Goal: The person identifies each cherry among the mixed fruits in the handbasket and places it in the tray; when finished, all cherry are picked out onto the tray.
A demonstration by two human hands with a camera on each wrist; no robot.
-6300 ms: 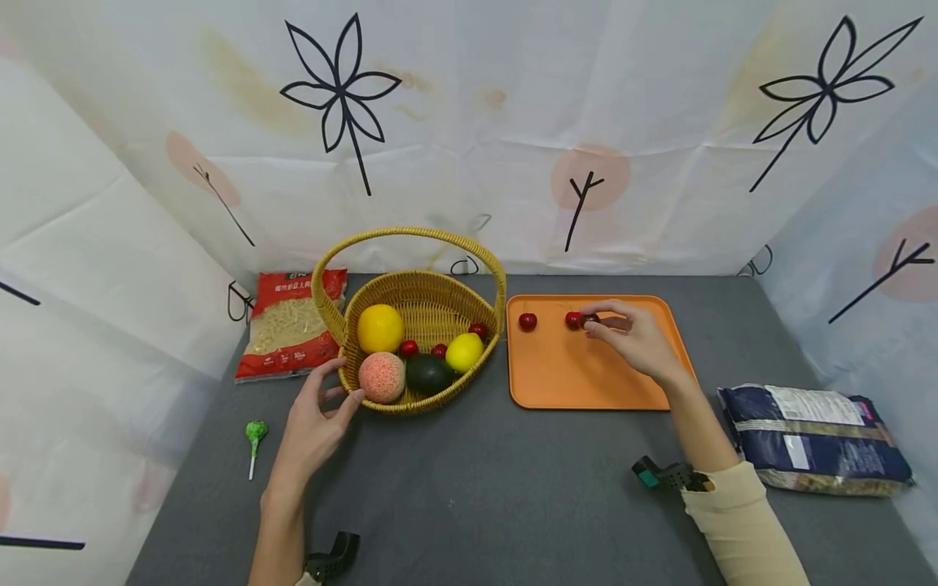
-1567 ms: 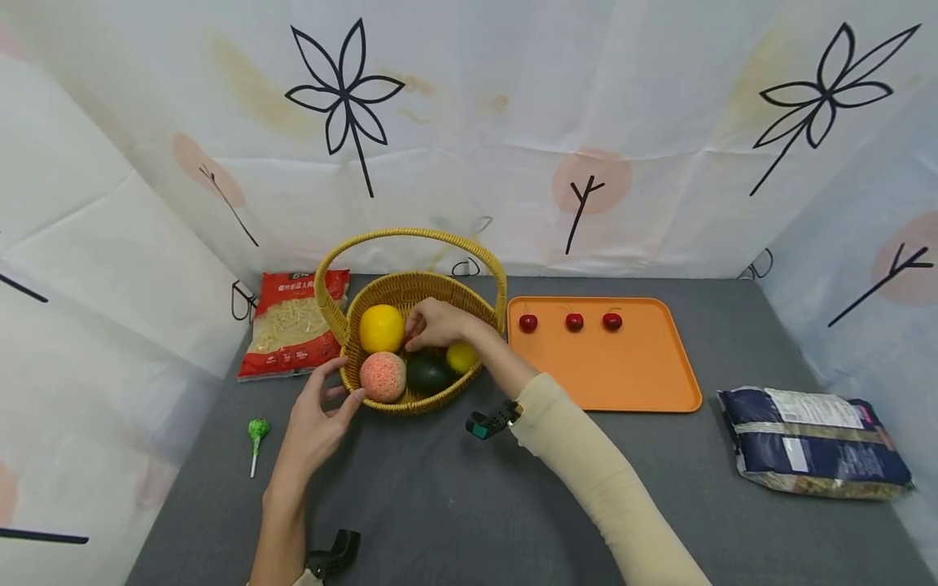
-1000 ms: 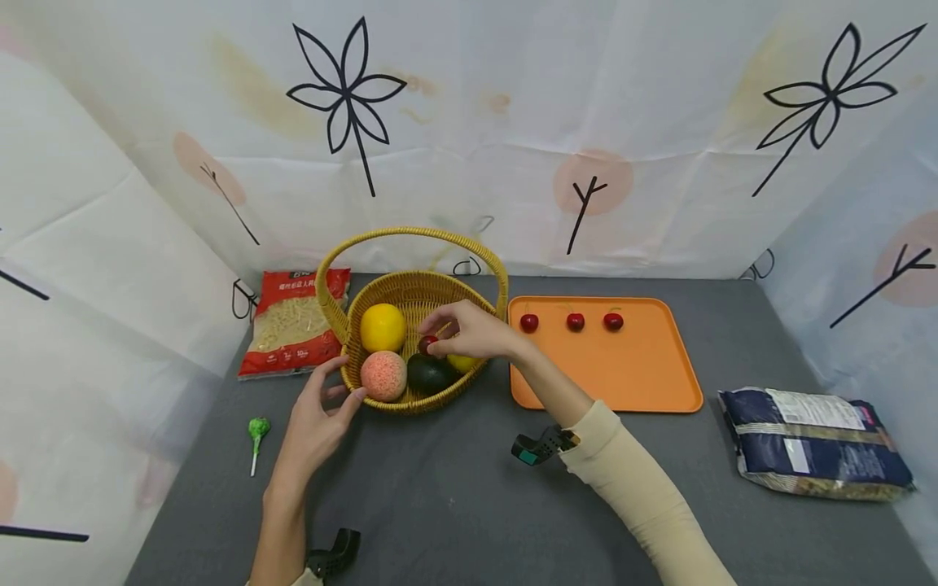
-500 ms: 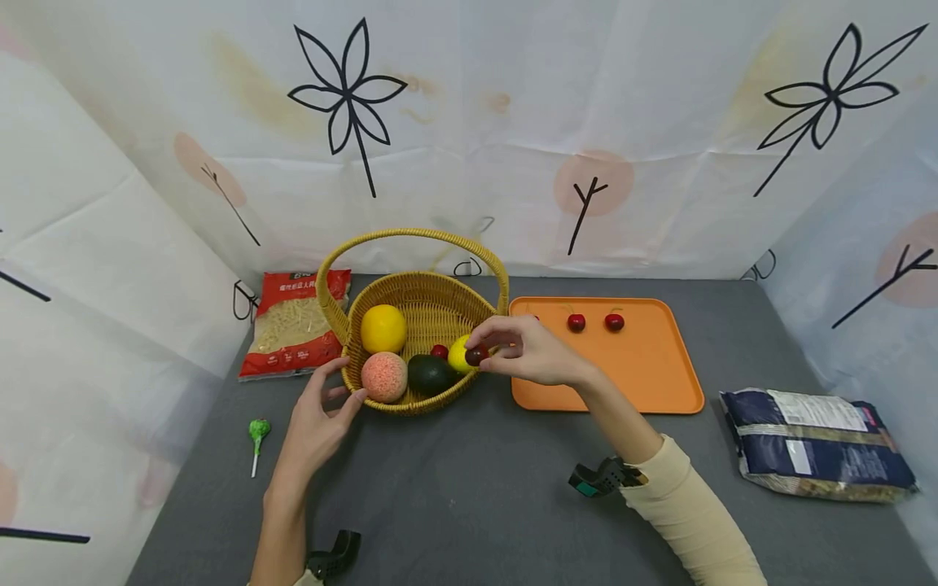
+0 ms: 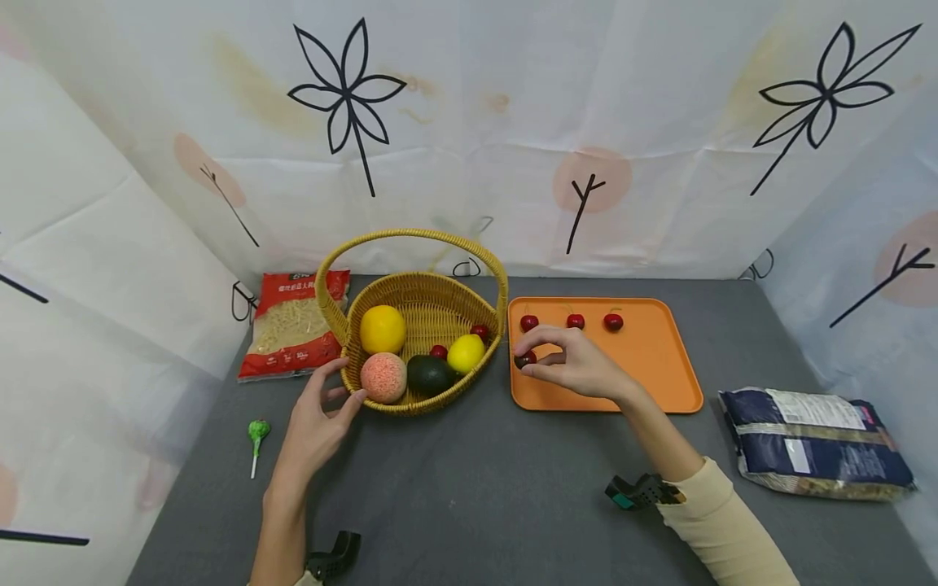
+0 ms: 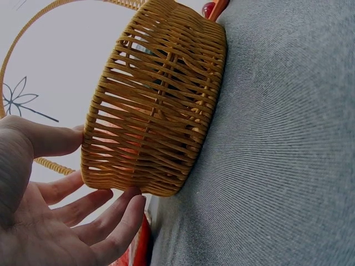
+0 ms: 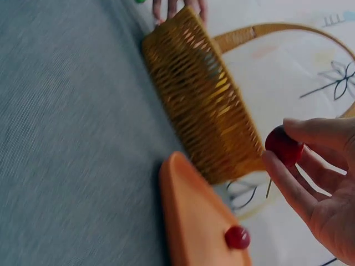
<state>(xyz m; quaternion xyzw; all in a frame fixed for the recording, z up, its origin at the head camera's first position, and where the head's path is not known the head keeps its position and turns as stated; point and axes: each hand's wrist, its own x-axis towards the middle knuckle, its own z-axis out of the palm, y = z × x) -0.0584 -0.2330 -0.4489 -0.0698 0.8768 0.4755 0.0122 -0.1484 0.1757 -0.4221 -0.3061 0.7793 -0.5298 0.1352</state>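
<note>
Between thumb and fingers, my right hand pinches a dark red cherry over the left part of the orange tray. On that tray, a row of 3 cherries lies along the back. My left hand holds the near left end of the yellow wicker basket, thumb at the rim and fingers against the side. Inside the basket are an orange-yellow fruit, a pink peach-like ball, a dark green avocado, a lemon and two cherries.
A red bag of pasta lies behind the basket on the left. A green lollipop is on the grey table left of my left hand. At the right lies a dark blue packet. Patterned white cloth surrounds the table.
My right hand lifted a cherry out of the basket and carried it right, over the lemon, to above the tray. The left hand stayed at the basket.
</note>
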